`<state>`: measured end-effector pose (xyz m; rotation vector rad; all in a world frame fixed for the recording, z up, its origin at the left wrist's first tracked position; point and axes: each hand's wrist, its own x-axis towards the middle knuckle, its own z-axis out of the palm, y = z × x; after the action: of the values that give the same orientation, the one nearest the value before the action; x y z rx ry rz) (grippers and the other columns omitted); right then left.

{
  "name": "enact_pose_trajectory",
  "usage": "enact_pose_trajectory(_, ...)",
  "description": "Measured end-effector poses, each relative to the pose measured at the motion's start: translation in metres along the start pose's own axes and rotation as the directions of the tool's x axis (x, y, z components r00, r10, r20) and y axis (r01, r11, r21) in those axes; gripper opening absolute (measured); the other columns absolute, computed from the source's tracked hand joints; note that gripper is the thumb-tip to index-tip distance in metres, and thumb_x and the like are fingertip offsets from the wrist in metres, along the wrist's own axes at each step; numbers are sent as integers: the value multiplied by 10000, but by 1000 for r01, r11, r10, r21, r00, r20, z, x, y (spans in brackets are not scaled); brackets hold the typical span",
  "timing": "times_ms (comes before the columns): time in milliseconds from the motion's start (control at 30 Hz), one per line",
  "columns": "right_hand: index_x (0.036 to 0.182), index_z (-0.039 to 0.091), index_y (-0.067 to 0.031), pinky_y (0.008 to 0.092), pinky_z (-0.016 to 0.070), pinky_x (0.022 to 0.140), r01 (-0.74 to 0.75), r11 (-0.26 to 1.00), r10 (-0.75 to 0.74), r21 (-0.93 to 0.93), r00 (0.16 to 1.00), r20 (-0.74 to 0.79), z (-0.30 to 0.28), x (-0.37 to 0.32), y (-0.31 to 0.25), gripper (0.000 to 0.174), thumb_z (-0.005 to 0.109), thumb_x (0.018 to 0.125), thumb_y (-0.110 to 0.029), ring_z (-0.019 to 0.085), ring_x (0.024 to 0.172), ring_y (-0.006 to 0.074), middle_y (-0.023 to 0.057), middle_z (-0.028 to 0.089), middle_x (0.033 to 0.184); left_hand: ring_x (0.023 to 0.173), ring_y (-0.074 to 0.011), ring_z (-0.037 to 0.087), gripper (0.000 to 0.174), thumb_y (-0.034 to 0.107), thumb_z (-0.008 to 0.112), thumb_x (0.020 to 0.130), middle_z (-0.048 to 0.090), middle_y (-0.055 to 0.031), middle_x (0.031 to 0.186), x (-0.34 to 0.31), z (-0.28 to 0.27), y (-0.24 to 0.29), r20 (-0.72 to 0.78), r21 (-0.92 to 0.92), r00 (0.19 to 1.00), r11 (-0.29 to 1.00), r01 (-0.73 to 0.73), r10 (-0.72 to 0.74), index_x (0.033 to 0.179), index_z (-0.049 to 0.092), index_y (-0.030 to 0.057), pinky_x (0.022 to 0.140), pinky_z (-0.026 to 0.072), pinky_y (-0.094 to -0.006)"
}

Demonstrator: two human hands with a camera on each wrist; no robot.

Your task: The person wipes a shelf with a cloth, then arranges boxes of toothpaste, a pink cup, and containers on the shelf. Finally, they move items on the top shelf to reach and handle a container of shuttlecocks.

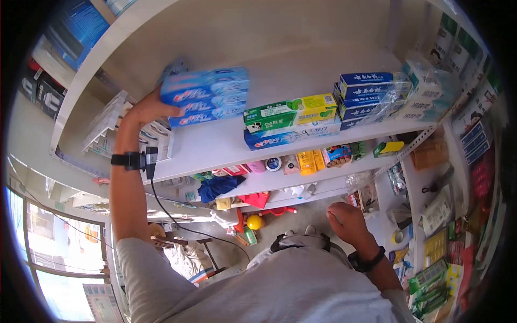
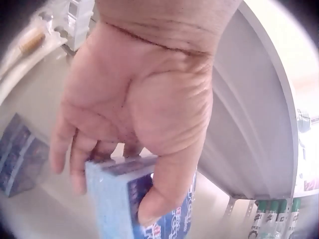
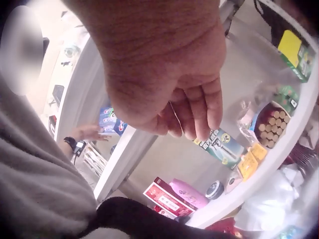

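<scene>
My left hand (image 1: pixel 149 110) grips the left end of a stack of blue toothpaste boxes (image 1: pixel 207 96) over the upper shelf. In the left wrist view, the thumb lies along the printed side of the blue toothpaste boxes (image 2: pixel 115 201), and the fingers go round behind them. My right hand (image 1: pixel 349 222) hangs in front of the lower shelves, fingers loosely curled and holding nothing. To the right of the held stack, a green and yellow Darlie box (image 1: pixel 291 112) lies on top of a blue and white toothpaste box (image 1: pixel 293 133).
Dark blue toothpaste boxes (image 1: pixel 369 97) in clear wrap stand further right on the white shelf (image 1: pixel 207 145). A white rack (image 1: pixel 105 124) is left of my left hand. The shelf below holds a pink bottle (image 3: pixel 187 193) and other goods. A black cable (image 1: pixel 172 209) runs from the left wrist.
</scene>
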<state>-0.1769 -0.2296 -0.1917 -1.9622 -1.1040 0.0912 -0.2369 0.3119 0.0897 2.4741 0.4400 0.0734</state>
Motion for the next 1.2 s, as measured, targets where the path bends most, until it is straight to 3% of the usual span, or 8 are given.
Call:
enact_pose_trajectory(67, 981, 692, -58, 447, 587, 789, -25, 1000, 25, 14, 1000, -13, 3, -6, 0, 101, 691, 922, -140, 725, 905, 360, 143, 745, 985, 1190, -236, 657, 1026, 259, 930, 663, 663, -123, 1345, -12, 7, -1, -8, -89, 958, 955, 284, -285, 1547, 451, 55, 1003, 549, -351)
enact_pose_trajectory(200, 978, 694, -59, 444, 587, 787, -55, 999, 55, 2, 998, -12, 6, -16, 0, 101, 693, 916, -139, 724, 900, 360, 143, 745, 979, 1190, -216, 655, 954, 218, 920, 703, 667, -95, 1326, -17, 30, -42, -13, -315, 952, 905, 286, -305, 1528, 467, 58, 1017, 552, -358)
enact_pose_trajectory(333, 979, 697, -59, 444, 584, 789, -49, 999, 48, 12, 998, 28, 6, -18, 0, 106, 693, 915, -144, 720, 894, 361, 143, 742, 975, 1208, -224, 638, 931, 166, 898, 724, 657, -115, 1328, 10, 64, -51, -29, -477, 981, 865, 154, -191, 1533, 454, 42, 1041, 542, -369)
enact_pose_trajectory(433, 976, 697, -55, 450, 581, 796, -37, 999, 37, 14, 999, 36, 5, -12, -8, 111, 686, 919, -149, 717, 894, 365, 143, 741, 974, 1226, -233, 626, 937, 145, 876, 724, 641, -136, 1353, 31, 78, -19, 2, -335, 996, 938, 83, -88, 1542, 437, 13, 1042, 542, -361)
enact_pose_trajectory(533, 979, 698, -52, 458, 578, 804, -44, 999, 43, 5, 998, 37, 5, -12, -12, 118, 676, 925, -154, 716, 898, 369, 147, 743, 982, 1260, -252, 607, 955, 141, 858, 720, 622, -160, 1392, 41, 95, 28, 75, -346, 997, 937, 52, -28, 1554, 417, -10, 1086, 502, -360)
enact_pose_trajectory(633, 986, 704, -53, 463, 578, 808, -70, 997, 70, -13, 997, 32, 4, -17, -13, 125, 671, 931, -160, 717, 898, 373, 152, 746, 986, 1290, -268, 588, 977, 152, 855, 709, 615, -170, 1412, 60, 108, 33, 115, -326, 992, 945, -19, 60, 1564, 408, -5, 1141, 441, -359)
enact_pose_trajectory(733, 987, 709, -58, 463, 578, 804, -101, 995, 101, -13, 995, 22, 7, -24, -11, 125, 673, 931, -163, 718, 895, 373, 155, 748, 982, 1306, -272, 574, 977, 151, 857, 706, 612, -176, 1421, 66, 111, 38, 139, -309, 986, 950, -45, 92, 1561, 413, -7, 1174, 392, -359)
enact_pose_trajectory(1200, 975, 713, -64, 453, 581, 785, -102, 995, 101, 12, 992, 79, 17, 0, -4, 116, 668, 935, -162, 717, 883, 363, 144, 742, 962, 1303, -272, 577, 986, 97, 813, 705, 595, -167, 1424, 55, 117, 47, 180, -322, 971, 942, -92, 156, 1577, 362, 7, 1140, 434, -370)
